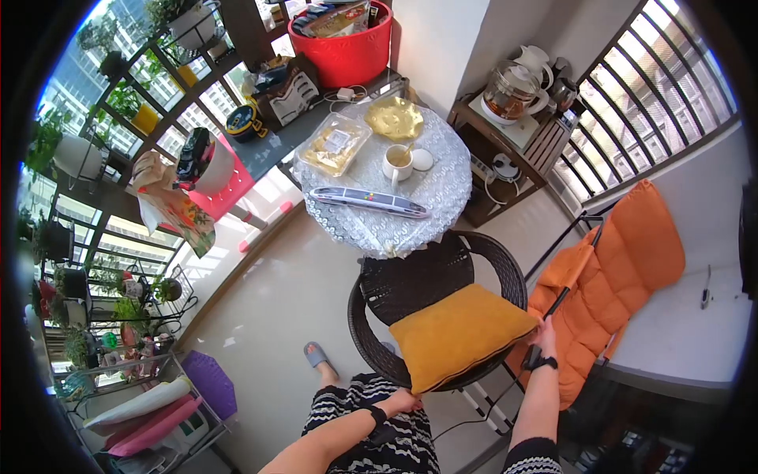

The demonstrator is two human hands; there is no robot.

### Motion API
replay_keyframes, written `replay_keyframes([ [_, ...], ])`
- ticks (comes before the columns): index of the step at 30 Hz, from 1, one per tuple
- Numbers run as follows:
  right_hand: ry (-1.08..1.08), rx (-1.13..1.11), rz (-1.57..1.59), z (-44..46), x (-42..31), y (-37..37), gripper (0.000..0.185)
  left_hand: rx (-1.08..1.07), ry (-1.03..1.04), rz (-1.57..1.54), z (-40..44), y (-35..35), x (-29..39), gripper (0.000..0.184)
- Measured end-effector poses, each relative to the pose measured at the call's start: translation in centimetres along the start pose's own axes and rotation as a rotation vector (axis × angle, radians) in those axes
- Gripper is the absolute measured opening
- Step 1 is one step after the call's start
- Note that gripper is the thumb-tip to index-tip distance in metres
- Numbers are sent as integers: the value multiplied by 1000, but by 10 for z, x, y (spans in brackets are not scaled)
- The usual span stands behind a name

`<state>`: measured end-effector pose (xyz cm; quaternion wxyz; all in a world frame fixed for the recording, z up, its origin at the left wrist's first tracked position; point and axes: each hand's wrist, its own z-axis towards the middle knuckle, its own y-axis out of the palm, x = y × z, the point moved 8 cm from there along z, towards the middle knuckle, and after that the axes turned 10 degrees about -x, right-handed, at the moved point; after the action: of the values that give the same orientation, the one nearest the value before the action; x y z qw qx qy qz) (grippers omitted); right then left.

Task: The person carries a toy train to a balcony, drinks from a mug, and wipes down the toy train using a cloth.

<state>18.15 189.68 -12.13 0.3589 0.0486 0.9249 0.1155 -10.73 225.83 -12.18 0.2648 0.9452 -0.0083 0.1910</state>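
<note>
A mustard-yellow cushion [466, 336] lies tilted over the seat of a dark woven armchair [414, 272]. At its near left corner is my left hand [405, 401], with the fingers closed on the fabric. My right hand [545, 338] grips the cushion's right corner, beside the chair's armrest. Part of the right hand's fingers is hidden behind the cushion edge. Both wrists wear dark bands.
Beyond the chair stands a round table [339, 225] with a lace cloth, bearing a mug [397, 163], a plastic box [335, 144] and a gold plate [395, 118]. An orange padded folding chair [608, 284] is at right. Plant racks [142, 316] line the left.
</note>
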Motion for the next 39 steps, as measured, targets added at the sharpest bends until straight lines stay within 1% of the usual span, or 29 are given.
replay_keyframes([
  [1, 47, 265, 147, -33, 38, -7, 78, 7, 0, 63, 5, -2, -6, 36],
  [2, 30, 306, 223, -46, 75, -18, 75, -108, 30, 409, -2, 0, 10, 32],
  [3, 10, 385, 254, -86, 79, 24, 57, -89, 73, 496, -1, -11, 5, 31],
  [4, -52, -24, 425, -87, 108, 44, 38, -62, 120, 576, 2, -21, 0, 31],
  [5, -25, 55, 331, -107, 120, 80, 24, -60, 75, 590, -7, -30, 5, 30],
  [6, 101, -5, 405, -145, 118, 146, 17, -52, 29, 605, -19, -43, 12, 30],
  [7, 140, -75, 384, -147, 137, 169, 19, -54, 13, 552, -20, -60, 5, 31],
  [8, 178, -138, 366, -156, 156, 176, 24, 7, -29, 207, -40, -74, 3, 32],
  [9, 179, -153, 356, -152, 165, 175, 24, 69, -56, 152, -41, -101, -8, 32],
  [10, 173, 1, 294, -140, 182, 155, 29, 117, -35, -49, -57, -120, -9, 32],
  [11, 163, 154, 234, -135, 192, 140, 34, 208, -17, -86, -70, -144, -9, 31],
  [12, 158, 142, 232, -134, 192, 141, 34, 279, 49, -146, -85, -168, -9, 29],
  [14, 189, 205, 202, -129, 185, 137, 17, 462, 149, -290, -120, -207, -8, 24],
  [16, 174, 236, 200, -127, 178, 131, 18, 527, 234, -310, -149, -236, -20, 24],
  [18, 150, 399, 187, -123, 172, 108, 8, 638, 335, -490, -198, -251, -21, 26],
  [19, 162, 187, 388, -99, 196, 73, 16, 640, 339, -491, -211, -255, -27, 26],
  [20, 104, 177, 235, -85, 193, 57, 26, 658, 354, -573, -223, -258, -39, 26],
  [22, 134, 278, 292, -84, 180, 45, 22, 675, 367, -655, -240, -267, -65, 26],
  [24, 76, 375, 208, -90, 163, 38, 21, 630, 289, -719, -247, -271, -93, 27],
  [25, 84, 259, 94, -90, 154, 41, 23, 654, 245, -742, -252, -275, -104, 26],
  [26, 28, 74, 175, -83, 156, 35, 25, 664, 252, -751, -257, -282, -109, 26],
  [28, -527, 604, 18, -84, 145, -3, 12, 588, 300, -829, -265, -292, -118, 22],
  [29, -715, 667, -133, -110, 97, 67, 7, 585, 311, -858, -272, -298, -117, 22],
  [30, -897, 742, -290, -142, 44, 151, 13, 586, 310, -864, -276, -307, -119, 22],
  [32, -895, 943, -714, -149, 32, 240, 29, 618, 364, -821, -295, -329, -111, 25],
  [33, -698, 766, -926, -143, 19, 304, 31, 627, 385, -801, -307, -340, -104, 23],
  [34, -858, 582, -1043, -125, 19, 355, 29, 617, 379, -797, -317, -350, -96, 23],
  [36, -866, 226, -1135, -106, 10, 464, 29, 651, 404, -719, -342, -372, -86, 22],
  [39, -909, 28, -1471, -57, -2, 571, 37, 744, 411, -671, -374, -398, -75, 26],
])
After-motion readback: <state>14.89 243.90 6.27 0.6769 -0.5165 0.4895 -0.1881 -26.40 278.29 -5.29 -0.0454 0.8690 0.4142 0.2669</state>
